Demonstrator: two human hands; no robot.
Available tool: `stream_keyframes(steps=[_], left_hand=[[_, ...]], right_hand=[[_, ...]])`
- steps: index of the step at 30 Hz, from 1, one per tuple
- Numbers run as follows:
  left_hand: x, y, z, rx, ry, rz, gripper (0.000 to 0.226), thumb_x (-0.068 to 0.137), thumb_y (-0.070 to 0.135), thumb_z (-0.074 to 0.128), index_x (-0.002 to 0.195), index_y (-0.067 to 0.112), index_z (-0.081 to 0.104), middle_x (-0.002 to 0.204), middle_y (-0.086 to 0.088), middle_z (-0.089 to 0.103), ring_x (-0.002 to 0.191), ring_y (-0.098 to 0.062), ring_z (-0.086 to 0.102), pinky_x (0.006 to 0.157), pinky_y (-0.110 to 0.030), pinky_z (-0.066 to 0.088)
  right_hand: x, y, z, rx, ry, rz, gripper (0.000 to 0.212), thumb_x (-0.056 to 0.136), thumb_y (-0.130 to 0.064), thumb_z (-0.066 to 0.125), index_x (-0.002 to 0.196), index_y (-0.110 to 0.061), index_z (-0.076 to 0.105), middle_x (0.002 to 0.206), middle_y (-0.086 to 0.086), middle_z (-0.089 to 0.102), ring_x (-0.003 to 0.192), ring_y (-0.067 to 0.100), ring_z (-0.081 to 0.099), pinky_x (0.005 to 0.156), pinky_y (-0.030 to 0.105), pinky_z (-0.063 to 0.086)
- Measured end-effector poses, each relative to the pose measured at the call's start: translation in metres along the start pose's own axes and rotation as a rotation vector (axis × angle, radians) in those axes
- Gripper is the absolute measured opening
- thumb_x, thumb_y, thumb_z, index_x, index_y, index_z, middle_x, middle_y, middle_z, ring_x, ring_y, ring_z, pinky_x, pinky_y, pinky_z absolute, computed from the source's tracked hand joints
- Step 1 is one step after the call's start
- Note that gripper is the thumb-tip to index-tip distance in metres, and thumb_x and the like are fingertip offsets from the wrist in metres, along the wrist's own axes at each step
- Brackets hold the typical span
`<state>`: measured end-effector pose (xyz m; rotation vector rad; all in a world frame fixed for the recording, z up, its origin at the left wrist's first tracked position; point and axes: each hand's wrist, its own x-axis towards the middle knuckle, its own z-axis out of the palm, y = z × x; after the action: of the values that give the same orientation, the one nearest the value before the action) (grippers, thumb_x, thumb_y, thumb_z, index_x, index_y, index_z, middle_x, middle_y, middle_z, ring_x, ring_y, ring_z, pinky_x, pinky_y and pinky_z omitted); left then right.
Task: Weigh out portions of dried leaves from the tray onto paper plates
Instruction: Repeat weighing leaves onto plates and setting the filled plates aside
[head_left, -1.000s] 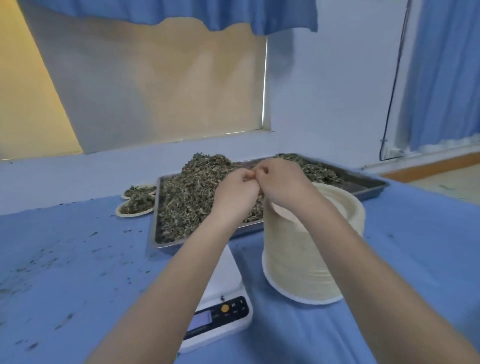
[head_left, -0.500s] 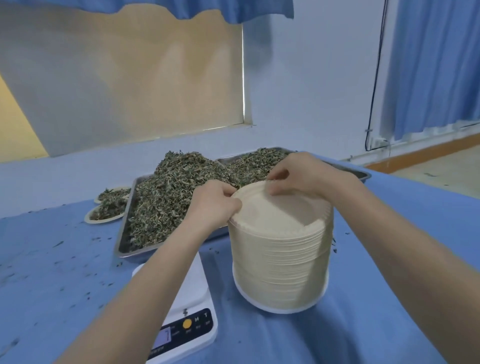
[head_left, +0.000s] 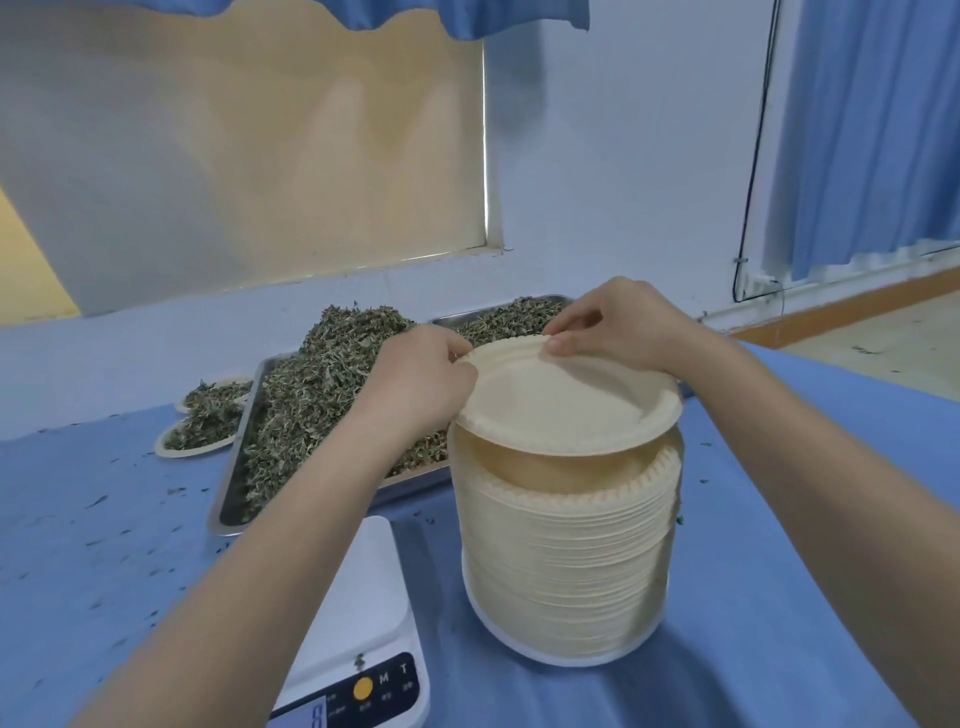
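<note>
I had both hands on the top paper plate (head_left: 566, 402), which sat lifted and tilted above the tall stack of paper plates (head_left: 569, 561) on the blue tablecloth (head_left: 779, 597). My left hand (head_left: 415, 387) pinched the plate's left rim between thumb and fingers. My right hand (head_left: 618, 325) pinched its far rim, thumb on top, fingers curled behind. The dried leaves (head_left: 322, 395) lay heaped in the metal tray (head_left: 228, 514) just behind and to the left of the stack. Two filled paper plates (head_left: 195, 434) sat beside the tray's left edge. The white kitchen scale (head_left: 358, 623) stood in front of the tray, just left of the stack, under my left forearm.
</note>
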<state>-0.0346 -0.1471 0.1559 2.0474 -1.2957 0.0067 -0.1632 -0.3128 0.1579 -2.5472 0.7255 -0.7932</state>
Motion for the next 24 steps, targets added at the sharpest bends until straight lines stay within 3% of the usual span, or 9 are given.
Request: stream_keyframes(steps=[4,8,10,12,13,16,20,22,24], left_hand=[[0.005,-0.010,-0.014,-0.033,-0.002,-0.063,0.025,0.083,0.003,0.052,0.088,0.015,0.073,0.087,0.003,0.069,0.073,-0.013,0.058,0.057,-0.023,0.043],[-0.003,-0.035,-0.049,-0.093,0.065,-0.162,0.017,0.081,0.007,0.064,0.092,0.017,0.073,0.085,0.006,0.066,0.078,-0.016,0.058,0.071,-0.029,0.047],[-0.013,-0.051,-0.070,-0.132,0.106,-0.201,0.015,0.081,0.007,0.067,0.091,0.016,0.074,0.086,0.001,0.068,0.074,-0.016,0.058,0.065,-0.024,0.044],[-0.026,-0.069,-0.090,-0.149,0.136,-0.236,0.013,0.081,0.006,0.067,0.088,0.015,0.074,0.086,0.001,0.070,0.072,-0.012,0.059,0.060,-0.019,0.042],[-0.032,-0.078,-0.099,-0.154,0.143,-0.257,0.013,0.082,0.006,0.067,0.088,0.014,0.075,0.087,0.001,0.070,0.073,-0.011,0.059,0.061,-0.018,0.043],[-0.050,-0.108,-0.117,-0.179,0.169,-0.340,0.013,0.082,0.003,0.067,0.092,0.008,0.074,0.095,-0.007,0.071,0.088,-0.023,0.064,0.078,-0.031,0.049],[-0.069,-0.152,-0.115,-0.204,0.251,-0.414,0.015,0.082,0.003,0.066,0.085,0.016,0.072,0.091,-0.002,0.069,0.088,-0.022,0.061,0.080,-0.035,0.047],[-0.078,-0.170,-0.099,-0.192,0.297,-0.436,0.019,0.082,0.005,0.064,0.085,0.022,0.072,0.081,0.008,0.067,0.083,-0.015,0.060,0.073,-0.028,0.045],[-0.085,-0.181,-0.077,-0.186,0.322,-0.454,0.023,0.082,0.007,0.062,0.080,0.028,0.072,0.080,0.010,0.068,0.080,-0.011,0.060,0.070,-0.025,0.045]], right_hand=[[0.006,-0.019,-0.003,-0.013,-0.053,-0.013,0.012,0.081,-0.027,0.074,0.093,-0.026,0.076,0.078,-0.020,0.065,0.074,-0.010,0.053,0.060,-0.003,0.036],[0.016,-0.067,0.010,-0.128,-0.113,-0.044,0.017,0.086,-0.016,0.063,0.096,-0.011,0.076,0.098,0.003,0.073,0.086,0.012,0.061,0.077,0.028,0.050],[0.017,-0.097,0.023,-0.172,-0.160,-0.054,0.021,0.087,-0.006,0.053,0.094,-0.001,0.072,0.087,0.018,0.067,0.074,0.018,0.051,0.062,0.036,0.047],[0.013,-0.127,0.038,-0.248,-0.227,-0.058,0.019,0.086,0.002,0.041,0.086,0.006,0.060,0.069,0.012,0.051,0.063,0.021,0.040,0.045,0.028,0.033],[0.010,-0.141,0.047,-0.282,-0.262,-0.062,0.024,0.086,0.005,0.038,0.075,-0.006,0.057,0.065,0.007,0.045,0.057,0.020,0.037,0.044,0.026,0.029],[-0.002,-0.176,0.077,-0.317,-0.353,-0.090,0.029,0.088,0.005,0.037,0.064,-0.009,0.042,0.061,0.002,0.041,0.051,0.014,0.037,0.043,0.022,0.028],[-0.016,-0.189,0.123,-0.202,-0.445,-0.025,0.011,0.092,-0.011,0.045,0.087,-0.006,0.053,0.092,0.004,0.061,0.068,0.014,0.050,0.053,0.024,0.039],[-0.020,-0.178,0.143,-0.053,-0.394,0.067,0.016,0.094,-0.016,0.045,0.100,-0.006,0.055,0.112,0.007,0.059,0.082,0.018,0.054,0.063,0.028,0.044],[-0.028,-0.164,0.163,0.155,-0.306,0.170,0.025,0.096,-0.019,0.041,0.110,-0.007,0.058,0.112,0.008,0.058,0.097,0.021,0.056,0.077,0.032,0.045]])
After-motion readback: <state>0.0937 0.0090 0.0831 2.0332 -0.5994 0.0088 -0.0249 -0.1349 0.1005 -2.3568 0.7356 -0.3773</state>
